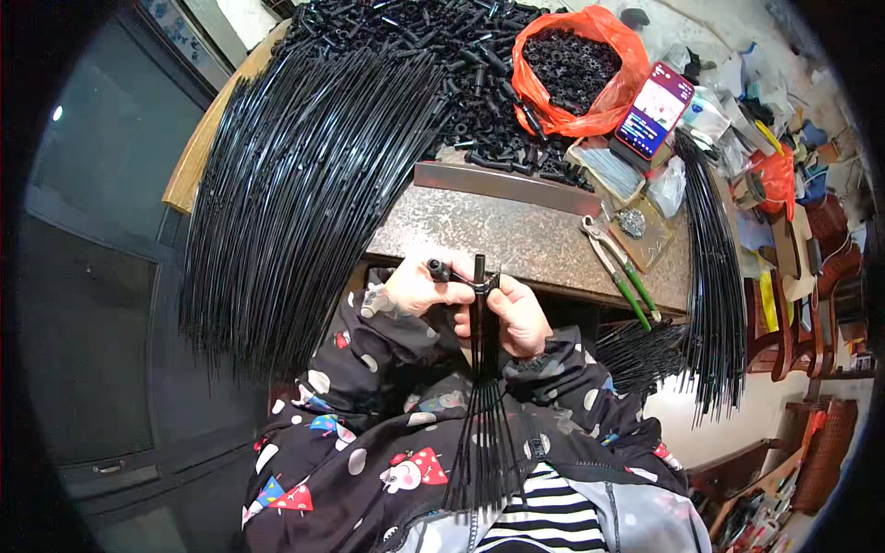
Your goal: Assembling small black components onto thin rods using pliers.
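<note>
Both hands meet over my lap, just in front of the table's near edge. My left hand (417, 288) is closed with a black tubular piece (440, 271) poking up between thumb and fingers. My right hand (522, 315) pinches the top of a bundle of thin black rods (479, 405), which look like umbrella ribs. The rods fan downward over my lap. A short black tube (479, 267) rises at the bundle's top, with fine wire-like ends beside it. The left fingertips touch this joint too; the exact grip is partly hidden.
A thick sheaf of black rods (295, 194) drapes off the table's left. Behind a metal bar (507, 188) lie heaped black tubular parts (387, 28). An orange bag (636, 55) holds small black rings. Rightward are a phone (654, 111), green-handled pliers (619, 272) and another sheaf (714, 286).
</note>
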